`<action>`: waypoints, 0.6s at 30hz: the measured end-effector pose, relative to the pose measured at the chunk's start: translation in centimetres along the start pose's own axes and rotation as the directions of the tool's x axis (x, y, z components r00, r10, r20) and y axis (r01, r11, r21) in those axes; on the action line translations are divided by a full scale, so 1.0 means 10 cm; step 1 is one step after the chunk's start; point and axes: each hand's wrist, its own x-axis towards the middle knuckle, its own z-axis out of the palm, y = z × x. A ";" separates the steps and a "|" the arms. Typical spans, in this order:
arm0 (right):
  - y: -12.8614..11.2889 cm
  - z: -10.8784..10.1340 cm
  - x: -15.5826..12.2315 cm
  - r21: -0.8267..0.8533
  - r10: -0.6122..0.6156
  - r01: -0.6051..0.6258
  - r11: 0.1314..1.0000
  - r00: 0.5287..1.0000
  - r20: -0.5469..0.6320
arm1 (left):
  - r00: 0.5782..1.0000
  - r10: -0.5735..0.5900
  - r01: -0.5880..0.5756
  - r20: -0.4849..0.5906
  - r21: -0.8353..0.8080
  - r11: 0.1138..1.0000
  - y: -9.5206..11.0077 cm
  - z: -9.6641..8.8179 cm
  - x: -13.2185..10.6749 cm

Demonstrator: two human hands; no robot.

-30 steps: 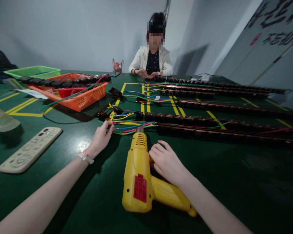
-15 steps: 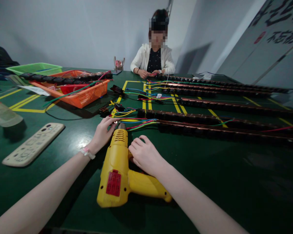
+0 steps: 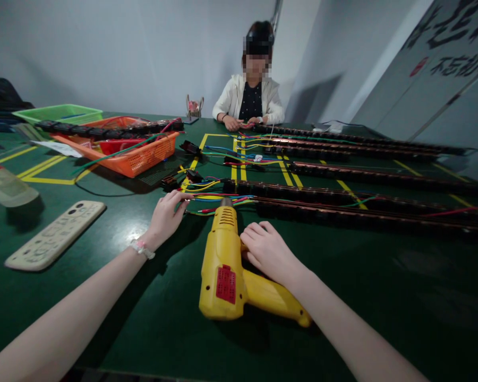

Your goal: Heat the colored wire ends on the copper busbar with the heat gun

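Observation:
A yellow heat gun [image 3: 220,273] with a red label is held by my right hand [image 3: 269,252], whose fingers curl at its trigger area. The nozzle points away from me, at colored wires [image 3: 239,200] that run from the end of the nearest long black strip [image 3: 326,212]. My left hand [image 3: 167,217], wearing a bracelet, pinches the wires' left end between thumb and fingertips. Which wire lies in the pinch is partly hidden by the fingers. Just beyond that hand are small black connectors [image 3: 170,183] on neighboring wires.
An orange basket [image 3: 153,154] and a green tray [image 3: 58,112] stand at the back left. Left of me lie a beige phone-shaped object [image 3: 56,236] and a translucent bottle [image 3: 6,185]. Several strips stretch right across the green table. Opposite sits a co-worker [image 3: 250,101], hands at wires.
The heat gun has shifted right and slightly away with my right hand, its nozzle moving from beside my left fingers to farther along the wires. My left hand stays nearly in place.

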 end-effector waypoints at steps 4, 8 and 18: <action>0.17 -0.03 -0.14 -0.023 0.060 -0.061 0.998 0.998 -0.032 | 1.000 -0.014 0.014 -0.011 0.001 1.000 0.01 0.00 -0.01; 0.25 -0.06 -0.21 -0.038 0.080 -0.082 0.996 0.995 -0.059 | 1.000 -0.026 0.026 -0.008 -0.023 0.999 0.02 0.00 -0.02; 0.23 -0.01 -0.18 -0.077 0.078 -0.082 0.994 0.995 -0.064 | 0.998 -0.056 0.055 -0.014 -0.072 0.996 0.02 0.02 -0.01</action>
